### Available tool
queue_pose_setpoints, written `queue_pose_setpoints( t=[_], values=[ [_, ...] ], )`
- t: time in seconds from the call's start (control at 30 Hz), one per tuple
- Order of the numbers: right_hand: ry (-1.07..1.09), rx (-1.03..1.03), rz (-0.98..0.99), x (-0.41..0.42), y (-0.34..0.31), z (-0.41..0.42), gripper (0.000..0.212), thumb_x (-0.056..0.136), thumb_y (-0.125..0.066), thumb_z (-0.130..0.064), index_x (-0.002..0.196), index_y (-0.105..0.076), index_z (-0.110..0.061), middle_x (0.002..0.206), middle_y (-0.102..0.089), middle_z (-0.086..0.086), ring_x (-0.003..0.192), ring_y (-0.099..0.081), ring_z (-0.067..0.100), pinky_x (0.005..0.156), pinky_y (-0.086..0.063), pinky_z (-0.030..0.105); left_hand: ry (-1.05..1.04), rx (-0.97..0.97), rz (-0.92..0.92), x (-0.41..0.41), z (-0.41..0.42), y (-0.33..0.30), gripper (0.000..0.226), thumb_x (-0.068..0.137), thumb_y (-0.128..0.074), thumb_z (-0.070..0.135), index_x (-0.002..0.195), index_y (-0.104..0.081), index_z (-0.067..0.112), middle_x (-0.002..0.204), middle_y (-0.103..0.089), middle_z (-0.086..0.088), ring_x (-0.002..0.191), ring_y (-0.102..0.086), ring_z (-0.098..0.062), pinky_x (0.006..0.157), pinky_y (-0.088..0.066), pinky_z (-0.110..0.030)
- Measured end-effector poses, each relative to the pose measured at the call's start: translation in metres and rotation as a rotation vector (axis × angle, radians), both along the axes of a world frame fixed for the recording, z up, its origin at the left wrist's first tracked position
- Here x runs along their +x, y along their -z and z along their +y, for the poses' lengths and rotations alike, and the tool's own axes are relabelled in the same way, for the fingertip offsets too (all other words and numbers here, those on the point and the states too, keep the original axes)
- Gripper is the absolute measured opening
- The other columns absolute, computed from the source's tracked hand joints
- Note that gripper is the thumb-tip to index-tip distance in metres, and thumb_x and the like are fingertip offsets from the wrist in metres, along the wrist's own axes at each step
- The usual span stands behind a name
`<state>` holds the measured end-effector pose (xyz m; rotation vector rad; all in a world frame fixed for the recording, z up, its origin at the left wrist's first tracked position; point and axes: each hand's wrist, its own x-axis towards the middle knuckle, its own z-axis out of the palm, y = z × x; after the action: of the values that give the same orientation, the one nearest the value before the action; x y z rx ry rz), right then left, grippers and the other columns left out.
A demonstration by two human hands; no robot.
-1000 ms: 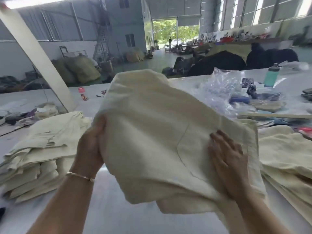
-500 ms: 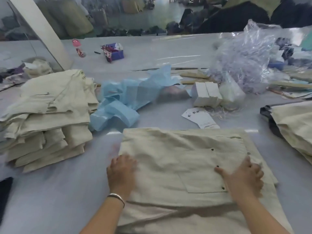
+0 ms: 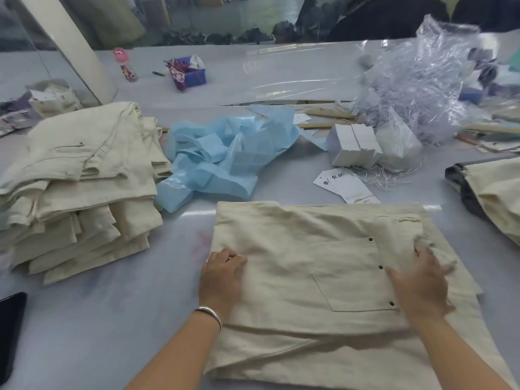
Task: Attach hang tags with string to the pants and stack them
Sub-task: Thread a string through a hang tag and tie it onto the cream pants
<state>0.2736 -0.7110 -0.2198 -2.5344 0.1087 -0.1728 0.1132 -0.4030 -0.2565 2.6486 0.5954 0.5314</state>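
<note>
The table (image 3: 92,327) is carrying everything; a stack (image 3: 81,181) of folded cream pants is sitting along its left edge, which suggests a good share of the work is done, though whether those carry tags I cannot tell; another pile (image 3: 498,198) is lying at the right edge, probably still waiting. The pants (image 3: 295,263) now in hand are lying flat at the near edge, pocket up, with no tag visible on them, so tagging and stacking seem to be left for this pair. A blue wrapper (image 3: 219,156) is crumpled mid-table; a clear bag (image 3: 416,85) of strings is heaped toward the far right corner; white tag blocks (image 3: 354,144) are standing just in front of it; loose tags (image 3: 346,187) are lying just beyond the pants' far edge.

The hands are working well apart: the left hand (image 3: 222,277) is resting on the pants' left edge, knuckles up, fingers curled onto the cloth; the right hand (image 3: 422,280) is blurred at the right edge, fingers seemingly pinching the fabric there.
</note>
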Motion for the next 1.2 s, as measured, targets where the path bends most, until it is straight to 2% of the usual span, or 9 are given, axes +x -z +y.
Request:
queue_pose_setpoints(
  t=[0.13, 0.3, 0.4, 0.53, 0.7, 0.87, 0.97, 1.07, 1.2],
  values=[
    [-0.035, 0.429, 0.133, 0.01, -0.028, -0.017, 0.038, 0.075, -0.075, -0.007, 0.111, -0.065, -0.011, 0.105, -0.071, 0.01, 0.087, -0.064, 0.02, 0.073, -0.045, 0.031, -0.12, -0.15, 0.045, 0.017, -0.025, -0.013, 0.021, 0.084, -0.055, 0.0, 0.087, -0.074, 0.01, 0.09, -0.068, -0.009, 0.088, -0.058, -0.034, 0.08, -0.046, -0.039],
    [-0.27, 0.434, 0.113, 0.001, -0.054, -0.005, 0.023, 0.069, -0.077, 0.002, 0.088, -0.073, -0.012, 0.075, -0.07, -0.005, 0.067, -0.06, -0.005, 0.056, -0.043, 0.004, 0.165, -0.867, -0.047, 0.073, -0.129, -0.049, 0.011, 0.091, -0.062, 0.009, 0.094, -0.069, 0.018, 0.085, -0.071, -0.001, 0.073, -0.067, -0.008, 0.068, -0.05, -0.023],
    [-0.444, 0.473, 0.187, -0.014, -0.056, 0.004, 0.022, 0.074, -0.072, 0.004, 0.084, -0.07, -0.015, 0.076, -0.072, -0.009, 0.071, -0.067, -0.002, 0.063, -0.047, 0.007, 0.237, -1.164, 0.054, 0.103, -0.169, -0.062, 0.021, 0.087, -0.069, 0.036, 0.104, -0.065, 0.023, 0.093, -0.073, -0.001, 0.079, -0.07, -0.011, 0.063, -0.053, -0.023],
    [-0.513, 0.834, 0.538, -0.021, -0.054, -0.006, 0.025, 0.085, -0.054, 0.015, 0.102, -0.056, -0.003, 0.087, -0.071, 0.01, 0.082, -0.067, 0.018, 0.069, -0.052, 0.021, 0.166, -1.026, 0.078, 0.122, -0.18, -0.062, 0.05, 0.066, -0.081, 0.051, 0.105, -0.069, 0.023, 0.09, -0.074, 0.0, 0.082, -0.07, -0.011, 0.074, -0.056, -0.027],
    [-0.413, 1.058, 0.608, -0.009, -0.045, -0.03, 0.034, 0.087, -0.04, 0.023, 0.111, -0.052, 0.002, 0.101, -0.071, 0.019, 0.093, -0.067, 0.028, 0.075, -0.053, 0.023, 0.118, -0.902, 0.003, 0.139, -0.186, -0.05, 0.004, 0.084, -0.065, 0.016, 0.088, -0.066, 0.018, 0.07, -0.063, 0.006, 0.064, -0.055, -0.009, 0.06, -0.045, -0.024],
    [-0.135, 0.414, -0.086, 0.038, -0.029, -0.066, 0.039, 0.078, -0.061, 0.01, 0.109, -0.06, -0.012, 0.108, -0.061, 0.001, 0.102, -0.057, 0.025, 0.089, -0.048, 0.04, -0.006, -0.883, -0.089, 0.151, -0.18, -0.044, 0.036, 0.098, -0.053, 0.018, 0.063, -0.046, 0.022, 0.053, -0.047, 0.016, 0.053, -0.039, 0.001, 0.051, -0.034, -0.013],
    [-0.25, 0.169, -0.035, 0.083, -0.029, -0.082, 0.045, 0.077, -0.068, 0.0, 0.119, -0.061, -0.015, 0.119, -0.059, 0.0, 0.113, -0.05, 0.024, 0.097, -0.041, 0.038, -0.007, -0.841, -0.029, 0.159, -0.179, -0.048, 0.039, 0.1, -0.049, 0.032, 0.065, -0.043, 0.019, 0.06, -0.044, 0.012, 0.056, -0.038, -0.004, 0.051, -0.034, -0.015],
    [-0.344, 0.351, 0.227, 0.111, -0.036, -0.085, 0.011, 0.084, -0.067, -0.004, 0.086, -0.072, -0.014, 0.089, -0.071, -0.002, 0.088, -0.064, 0.017, 0.078, -0.048, 0.025, 0.004, -0.829, -0.014, 0.167, -0.18, -0.057, 0.042, 0.099, -0.048, 0.041, 0.065, -0.042, 0.018, 0.059, -0.04, 0.012, 0.056, -0.036, -0.007, 0.053, -0.033, -0.021],
    [-0.335, 0.692, 0.354, 0.121, -0.048, -0.082, 0.02, 0.089, -0.065, -0.011, 0.071, -0.07, -0.008, 0.063, -0.062, 0.005, 0.058, -0.053, 0.015, 0.052, -0.042, 0.019, 0.006, -0.602, -0.02, 0.169, -0.187, -0.07, 0.038, 0.097, -0.052, 0.042, 0.067, -0.043, 0.019, 0.06, -0.043, 0.009, 0.061, -0.041, -0.014, 0.056, -0.032, -0.023]
  ],
)
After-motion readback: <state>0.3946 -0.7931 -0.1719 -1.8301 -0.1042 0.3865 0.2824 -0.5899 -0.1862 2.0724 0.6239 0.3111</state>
